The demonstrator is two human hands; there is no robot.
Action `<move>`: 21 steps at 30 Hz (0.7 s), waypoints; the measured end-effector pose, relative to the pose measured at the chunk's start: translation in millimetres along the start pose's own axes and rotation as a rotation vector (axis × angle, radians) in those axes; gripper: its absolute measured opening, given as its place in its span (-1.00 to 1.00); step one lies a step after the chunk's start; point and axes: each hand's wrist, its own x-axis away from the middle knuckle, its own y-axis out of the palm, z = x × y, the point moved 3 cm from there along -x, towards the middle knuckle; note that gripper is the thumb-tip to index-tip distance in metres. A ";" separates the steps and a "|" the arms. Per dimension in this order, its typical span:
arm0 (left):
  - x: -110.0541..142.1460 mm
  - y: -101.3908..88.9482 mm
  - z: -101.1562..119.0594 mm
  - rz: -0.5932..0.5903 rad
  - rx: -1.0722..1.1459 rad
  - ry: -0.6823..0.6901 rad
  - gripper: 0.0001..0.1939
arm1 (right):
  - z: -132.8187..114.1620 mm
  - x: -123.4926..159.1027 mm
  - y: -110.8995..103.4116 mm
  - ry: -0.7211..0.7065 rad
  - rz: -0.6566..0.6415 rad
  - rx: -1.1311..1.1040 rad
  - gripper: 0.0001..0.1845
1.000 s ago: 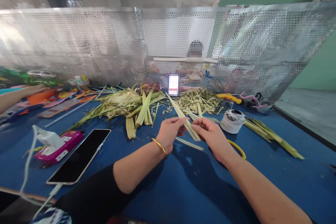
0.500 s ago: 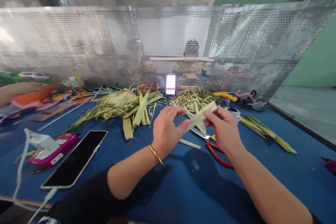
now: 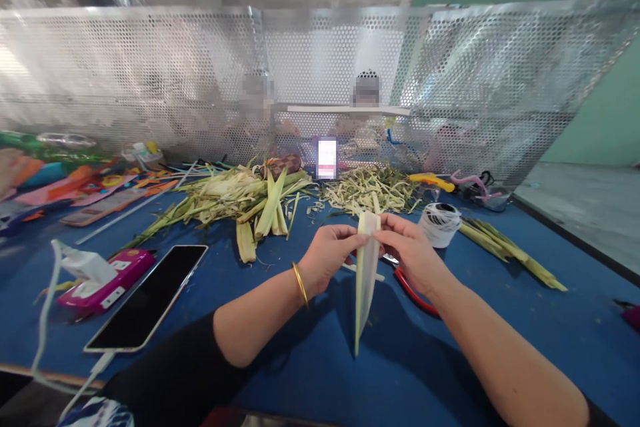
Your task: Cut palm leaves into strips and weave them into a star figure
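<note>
Between my two hands hangs a long pale green leaf strip [image 3: 367, 273], wide at the top and tapering to a point below. My left hand [image 3: 327, 257] pinches its upper left edge. On the other edge, my right hand [image 3: 410, 253] is closed with thumb and fingers. Red-handled scissors [image 3: 414, 293] lie on the blue table [image 3: 310, 373], partly hidden by my right hand. A thin cut strip [image 3: 377, 276] is on the table behind the leaf. Just beyond my right hand stands a spool of white thread [image 3: 440, 223].
A leaf heap [image 3: 225, 193] and a pile of shredded trimmings [image 3: 373, 190] lie ahead. Long stalks [image 3: 515, 253] rest at right. To the left are a phone [image 3: 147, 297] on a cable and a magenta power strip [image 3: 107, 283]. A perforated metal screen [image 3: 320, 47] stands behind.
The leaf strip has been turned from pointing away, through a sideways slant, to hanging point down towards me. Both hands keep hold of it. At far left, another person's hand has shifted.
</note>
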 end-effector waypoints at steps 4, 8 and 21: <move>0.0 2.5 -3.1 0.051 -0.019 0.015 -0.79 | 2.6 -0.5 -0.2 -0.005 0.096 0.143 -0.73; -1.2 3.4 -7.0 0.008 0.065 -0.053 -0.75 | 4.2 -2.1 -4.1 0.002 0.132 0.156 -0.71; -0.9 8.0 -10.3 -0.026 0.132 -0.006 -0.79 | 5.8 -2.2 -3.8 -0.027 0.060 0.205 -0.74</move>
